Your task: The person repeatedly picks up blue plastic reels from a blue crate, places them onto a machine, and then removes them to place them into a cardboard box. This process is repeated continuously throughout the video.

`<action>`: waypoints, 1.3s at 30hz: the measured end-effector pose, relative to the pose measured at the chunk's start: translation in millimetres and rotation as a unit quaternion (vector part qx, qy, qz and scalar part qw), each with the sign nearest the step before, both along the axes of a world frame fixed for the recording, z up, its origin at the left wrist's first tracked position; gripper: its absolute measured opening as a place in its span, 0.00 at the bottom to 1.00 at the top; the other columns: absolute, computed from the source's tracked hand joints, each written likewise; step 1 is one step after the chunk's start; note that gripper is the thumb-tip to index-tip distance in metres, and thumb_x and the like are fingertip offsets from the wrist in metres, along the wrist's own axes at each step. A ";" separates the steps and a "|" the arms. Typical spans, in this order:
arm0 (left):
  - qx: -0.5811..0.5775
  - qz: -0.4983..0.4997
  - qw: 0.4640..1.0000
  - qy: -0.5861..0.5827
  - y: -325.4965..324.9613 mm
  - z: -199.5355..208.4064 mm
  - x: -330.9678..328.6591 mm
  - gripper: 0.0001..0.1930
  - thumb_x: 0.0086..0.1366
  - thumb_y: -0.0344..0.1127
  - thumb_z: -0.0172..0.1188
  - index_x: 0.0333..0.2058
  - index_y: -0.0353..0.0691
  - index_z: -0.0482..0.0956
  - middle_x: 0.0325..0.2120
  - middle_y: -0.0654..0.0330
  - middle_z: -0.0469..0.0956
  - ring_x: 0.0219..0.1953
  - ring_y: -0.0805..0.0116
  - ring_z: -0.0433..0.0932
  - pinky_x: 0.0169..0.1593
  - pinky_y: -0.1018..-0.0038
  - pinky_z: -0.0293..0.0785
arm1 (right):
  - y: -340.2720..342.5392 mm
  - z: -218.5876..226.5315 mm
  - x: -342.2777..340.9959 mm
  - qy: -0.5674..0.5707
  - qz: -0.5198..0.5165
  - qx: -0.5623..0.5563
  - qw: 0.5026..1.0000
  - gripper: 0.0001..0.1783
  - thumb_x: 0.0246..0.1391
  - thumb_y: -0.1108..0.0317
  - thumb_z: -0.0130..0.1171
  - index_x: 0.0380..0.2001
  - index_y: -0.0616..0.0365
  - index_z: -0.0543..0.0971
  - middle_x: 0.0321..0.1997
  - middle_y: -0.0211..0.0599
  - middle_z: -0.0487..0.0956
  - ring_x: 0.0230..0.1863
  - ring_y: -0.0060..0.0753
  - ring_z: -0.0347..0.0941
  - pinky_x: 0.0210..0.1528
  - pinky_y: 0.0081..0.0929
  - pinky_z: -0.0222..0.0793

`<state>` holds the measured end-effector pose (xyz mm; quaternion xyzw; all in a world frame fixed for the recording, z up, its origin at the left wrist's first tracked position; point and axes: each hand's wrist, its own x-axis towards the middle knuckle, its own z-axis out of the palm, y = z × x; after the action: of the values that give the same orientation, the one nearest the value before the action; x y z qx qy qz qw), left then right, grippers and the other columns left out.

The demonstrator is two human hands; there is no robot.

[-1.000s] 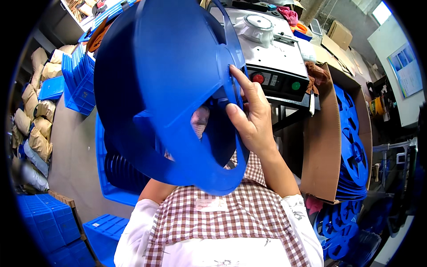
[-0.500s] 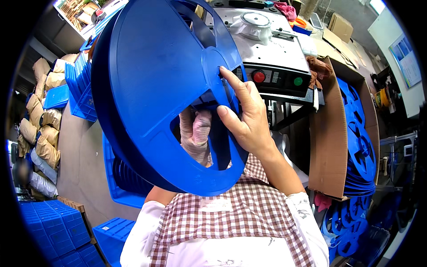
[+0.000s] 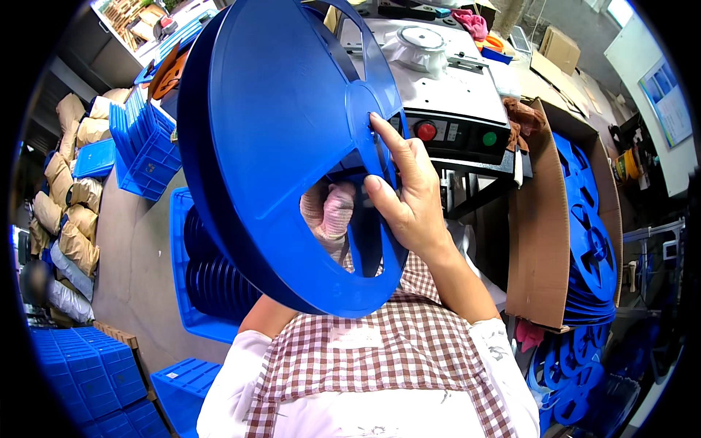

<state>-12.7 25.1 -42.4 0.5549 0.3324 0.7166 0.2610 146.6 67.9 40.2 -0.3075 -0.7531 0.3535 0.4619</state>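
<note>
A large blue plastic reel [image 3: 285,124] is held up, tilted, in front of my chest. It has two flanges, with wide openings around its hub [image 3: 358,109]. Through the lower opening shows my left hand [image 3: 330,215] in a pale knitted glove, its fingers curled at the reel's inner side; part of it is hidden behind the flange. My bare right hand [image 3: 409,190] grips the reel from the right. Its index fingertip rests by the hub and its thumb lies at the edge of the opening.
Ahead stands a machine [image 3: 453,87] with a white top, a red knob and a green button. At right, a cardboard box [image 3: 537,241] contains blue reel parts. Below left, a blue crate [image 3: 179,292] holds dark discs. Further left are blue crates [image 3: 150,160] and brown sacks [image 3: 73,212].
The reel has shifted slightly right and turned more edge-on, uncovering more of the crate at lower left. Both hands have stayed on it, moving along a little.
</note>
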 end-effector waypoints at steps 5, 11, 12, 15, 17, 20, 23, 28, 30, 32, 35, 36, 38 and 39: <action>-0.038 -0.033 0.997 -0.067 -5.7 18.0 11.4 0.35 0.72 0.39 0.52 0.72 0.59 0.45 0.64 0.59 0.63 0.63 0.63 0.66 0.67 0.61 0.62 | 2.1 -1.4 0.4 0.008 0.001 -0.001 1.000 0.38 0.52 0.48 0.61 0.66 0.47 0.68 0.36 0.40 0.65 0.37 0.34 0.64 0.42 0.31 0.66; -0.052 -0.056 0.991 -0.108 -7.7 29.3 18.8 0.34 0.71 0.36 0.51 0.71 0.56 0.47 0.63 0.58 0.64 0.62 0.63 0.67 0.66 0.63 0.63 | 2.7 -3.1 -0.5 0.008 0.009 -0.013 1.000 0.38 0.53 0.47 0.60 0.66 0.47 0.67 0.36 0.40 0.65 0.37 0.34 0.64 0.43 0.31 0.66; -0.051 -0.058 0.991 -0.110 -7.7 29.4 19.6 0.34 0.71 0.36 0.52 0.71 0.56 0.47 0.63 0.58 0.64 0.62 0.63 0.67 0.66 0.63 0.63 | 2.8 -4.1 -0.1 0.007 0.010 -0.015 1.000 0.38 0.53 0.47 0.60 0.66 0.47 0.67 0.36 0.40 0.65 0.37 0.34 0.64 0.43 0.31 0.66; -0.062 -0.039 0.994 -0.077 -5.9 27.2 16.5 0.34 0.71 0.37 0.52 0.71 0.55 0.47 0.63 0.58 0.64 0.61 0.63 0.69 0.66 0.63 0.64 | 4.2 -5.3 -0.3 0.006 0.009 -0.009 1.000 0.38 0.54 0.47 0.59 0.66 0.47 0.67 0.36 0.40 0.64 0.36 0.34 0.64 0.43 0.32 0.66; -0.101 -0.026 0.994 -0.041 -9.8 30.4 15.3 0.34 0.72 0.39 0.53 0.71 0.53 0.47 0.63 0.57 0.64 0.60 0.63 0.69 0.65 0.64 0.65 | 4.1 -3.3 1.0 -0.008 0.009 -0.010 1.000 0.38 0.54 0.47 0.59 0.67 0.46 0.67 0.36 0.41 0.65 0.37 0.34 0.65 0.43 0.33 0.66; -0.131 -0.043 0.989 -0.061 -18.9 51.2 23.4 0.35 0.72 0.41 0.54 0.71 0.50 0.46 0.63 0.57 0.64 0.60 0.64 0.68 0.65 0.65 0.64 | 5.9 -2.5 3.6 -0.014 0.015 -0.015 1.000 0.38 0.55 0.48 0.58 0.67 0.46 0.66 0.36 0.43 0.67 0.37 0.36 0.66 0.44 0.34 0.67; -0.156 -0.052 0.985 -0.044 -16.9 61.8 27.4 0.36 0.71 0.42 0.56 0.71 0.46 0.46 0.63 0.56 0.63 0.62 0.65 0.65 0.65 0.67 0.62 | 12.0 4.3 11.7 -0.035 0.029 -0.022 0.999 0.39 0.56 0.47 0.57 0.69 0.48 0.63 0.38 0.48 0.73 0.40 0.42 0.72 0.47 0.35 0.69; -0.193 -0.103 0.976 -0.012 8.9 63.1 16.1 0.15 0.68 0.35 0.59 0.50 0.37 0.73 0.42 0.62 0.74 0.41 0.75 0.73 0.46 0.76 0.73 | 33.2 30.0 47.5 -0.108 0.041 -0.067 0.991 0.41 0.55 0.47 0.58 0.69 0.48 0.62 0.54 0.59 0.77 0.56 0.54 0.75 0.58 0.38 0.68; -0.205 -0.123 0.970 -0.045 26.0 48.8 18.1 0.12 0.69 0.32 0.59 0.49 0.37 0.76 0.43 0.61 0.77 0.43 0.75 0.77 0.47 0.78 0.76 | 51.8 27.0 58.7 -0.139 0.014 0.002 0.990 0.41 0.54 0.46 0.59 0.69 0.46 0.62 0.52 0.55 0.78 0.53 0.54 0.76 0.56 0.38 0.69; -0.161 -0.213 0.963 -0.039 58.4 40.9 3.9 0.15 0.69 0.30 0.57 0.53 0.37 0.75 0.52 0.57 0.75 0.52 0.71 0.75 0.53 0.75 0.76 | 69.8 35.2 66.8 -0.226 -0.027 0.019 0.974 0.41 0.51 0.43 0.59 0.68 0.38 0.64 0.44 0.51 0.78 0.47 0.52 0.77 0.52 0.39 0.70; -0.192 -0.326 0.916 -0.136 109.5 49.5 -13.6 0.19 0.69 0.33 0.57 0.57 0.38 0.72 0.57 0.54 0.72 0.57 0.67 0.75 0.58 0.72 0.75 | 111.5 50.2 72.7 -0.321 -0.063 0.047 0.944 0.39 0.51 0.40 0.58 0.67 0.31 0.65 0.42 0.51 0.78 0.47 0.53 0.76 0.52 0.40 0.69; -0.193 -0.353 0.899 -0.175 129.5 53.0 -17.0 0.20 0.69 0.36 0.57 0.58 0.39 0.71 0.57 0.53 0.72 0.55 0.66 0.76 0.58 0.71 0.75 | 133.7 49.8 74.1 -0.322 -0.064 0.067 0.942 0.39 0.52 0.39 0.57 0.67 0.30 0.64 0.43 0.53 0.78 0.48 0.54 0.76 0.53 0.41 0.69; -0.179 -0.332 0.898 -0.228 174.4 54.4 -24.8 0.24 0.69 0.42 0.58 0.59 0.39 0.69 0.55 0.52 0.73 0.51 0.65 0.79 0.55 0.72 0.78 | 178.1 50.8 74.3 -0.362 -0.077 0.081 0.926 0.39 0.53 0.37 0.55 0.67 0.28 0.63 0.45 0.55 0.78 0.51 0.56 0.75 0.56 0.42 0.67; -0.196 -0.304 0.905 -0.225 196.8 55.6 -36.2 0.24 0.68 0.41 0.59 0.59 0.38 0.69 0.54 0.52 0.74 0.50 0.65 0.79 0.52 0.73 0.80 | 199.4 53.9 71.4 -0.397 -0.086 0.077 0.910 0.39 0.53 0.36 0.55 0.68 0.28 0.62 0.47 0.57 0.78 0.52 0.57 0.74 0.57 0.42 0.67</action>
<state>-48.9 221.9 13.2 0.3910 0.2143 0.6288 0.6371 218.0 267.2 94.1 -0.4495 -0.8700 0.1024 0.1751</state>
